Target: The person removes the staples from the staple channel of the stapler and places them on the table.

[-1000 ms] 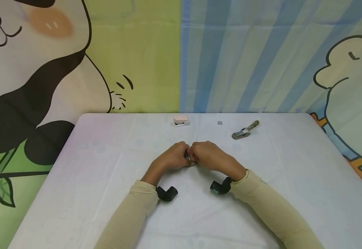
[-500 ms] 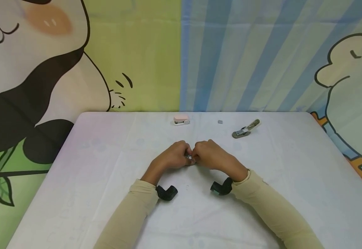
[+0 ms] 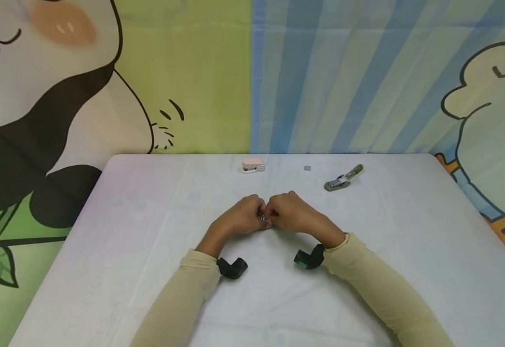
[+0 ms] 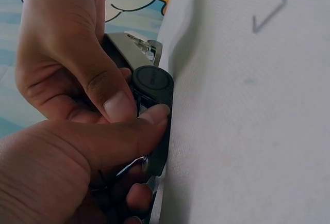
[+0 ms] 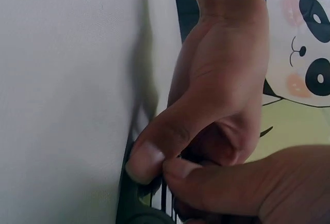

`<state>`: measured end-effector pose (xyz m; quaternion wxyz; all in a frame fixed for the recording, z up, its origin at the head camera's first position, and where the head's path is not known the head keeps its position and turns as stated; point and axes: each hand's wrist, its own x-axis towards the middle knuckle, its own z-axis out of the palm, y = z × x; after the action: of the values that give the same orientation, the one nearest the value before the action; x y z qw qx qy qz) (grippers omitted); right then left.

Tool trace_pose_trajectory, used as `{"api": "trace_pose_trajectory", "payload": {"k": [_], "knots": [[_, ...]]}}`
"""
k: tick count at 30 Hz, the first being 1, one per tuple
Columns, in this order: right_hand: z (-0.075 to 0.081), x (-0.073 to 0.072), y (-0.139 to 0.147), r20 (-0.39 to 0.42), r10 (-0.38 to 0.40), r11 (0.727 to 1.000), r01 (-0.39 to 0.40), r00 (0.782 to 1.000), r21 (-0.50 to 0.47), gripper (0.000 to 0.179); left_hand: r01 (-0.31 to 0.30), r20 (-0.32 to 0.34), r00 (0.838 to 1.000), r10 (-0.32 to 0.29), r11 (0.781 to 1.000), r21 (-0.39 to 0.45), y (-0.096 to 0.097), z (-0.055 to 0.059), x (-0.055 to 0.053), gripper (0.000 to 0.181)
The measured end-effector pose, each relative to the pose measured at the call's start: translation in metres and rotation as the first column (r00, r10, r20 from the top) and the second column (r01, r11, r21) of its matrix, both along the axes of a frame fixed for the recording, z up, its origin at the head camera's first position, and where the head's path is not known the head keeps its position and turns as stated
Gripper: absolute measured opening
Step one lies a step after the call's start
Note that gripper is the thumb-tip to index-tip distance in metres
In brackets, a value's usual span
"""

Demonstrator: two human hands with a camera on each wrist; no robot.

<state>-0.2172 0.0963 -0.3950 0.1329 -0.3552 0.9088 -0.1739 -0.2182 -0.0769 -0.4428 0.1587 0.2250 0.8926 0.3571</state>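
A small dark stapler (image 4: pixel 153 78) with a round disc at its hinge is held low over the white table, opened up. My left hand (image 3: pixel 241 217) grips it, with the thumb (image 4: pixel 154 114) pressed along its side and the other fingers curled beneath. From the other side my right hand (image 3: pixel 293 212) pinches at the middle of the stapler. Its thumb (image 4: pixel 118 105) lies right beside the left thumb. What lies between the right fingertips is hidden. A bit of metal (image 3: pixel 263 218) glints between the hands in the head view.
Toward the table's far edge stand a pink and white stapler (image 3: pixel 252 166) and a small grey block (image 3: pixel 307 168). An opened grey-brown stapler (image 3: pixel 343 178) lies to the right of them. A printed cloth (image 3: pixel 321 77) hangs behind the table. Each wrist carries a black camera (image 3: pixel 232 268).
My right hand drew slightly away from the left, then came back against it at the stapler. The left hand keeps its grip. The head view has shifted a little.
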Motion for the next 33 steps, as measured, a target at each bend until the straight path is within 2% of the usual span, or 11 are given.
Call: {"api": "trace_pose_trajectory", "payload": {"k": [4,9,12,16,20,22,26,29,33], "knots": [[-0.001,0.000,0.001,-0.030,0.026,0.999,-0.027,0.999,-0.021,0.012,0.005,-0.004,1.000,-0.005,1.000,0.003,0.001,-0.001,-0.001,0.018],[-0.001,-0.001,0.007,0.040,0.026,0.999,-0.025,0.999,-0.034,0.009,0.009,0.017,1.000,-0.009,1.000,0.017,0.003,-0.001,0.000,0.018],[-0.001,0.000,0.009,0.020,0.084,0.996,-0.083,0.996,-0.043,0.010,0.016,0.031,0.999,-0.017,1.000,0.022,0.004,0.000,0.000,0.018],[0.003,0.004,0.010,-0.080,0.139,0.990,-0.136,0.987,0.037,0.016,0.024,0.038,0.999,-0.025,0.999,0.029,0.003,0.001,0.000,0.018],[0.007,0.008,0.009,-0.086,0.135,0.984,-0.123,0.987,0.128,0.022,0.019,0.034,0.999,-0.020,0.999,0.033,-0.001,0.002,0.001,0.020],[0.006,0.009,0.006,-0.077,0.124,0.988,-0.116,0.989,0.100,0.018,0.014,0.023,1.000,-0.014,0.999,0.038,-0.002,0.002,0.001,0.022],[0.000,0.007,0.000,-0.091,0.070,0.997,-0.071,0.993,-0.013,0.003,0.027,-0.010,1.000,-0.027,0.998,0.049,-0.004,0.001,0.000,0.018],[-0.004,0.005,-0.002,-0.079,0.045,0.998,-0.049,0.996,-0.047,0.008,0.051,-0.019,0.999,-0.050,0.997,0.051,-0.005,0.000,0.000,0.017],[-0.005,0.001,0.000,-0.050,0.062,0.996,-0.065,0.997,-0.056,0.012,0.069,-0.017,0.998,-0.068,0.996,0.058,-0.005,0.001,0.000,0.022]]}}
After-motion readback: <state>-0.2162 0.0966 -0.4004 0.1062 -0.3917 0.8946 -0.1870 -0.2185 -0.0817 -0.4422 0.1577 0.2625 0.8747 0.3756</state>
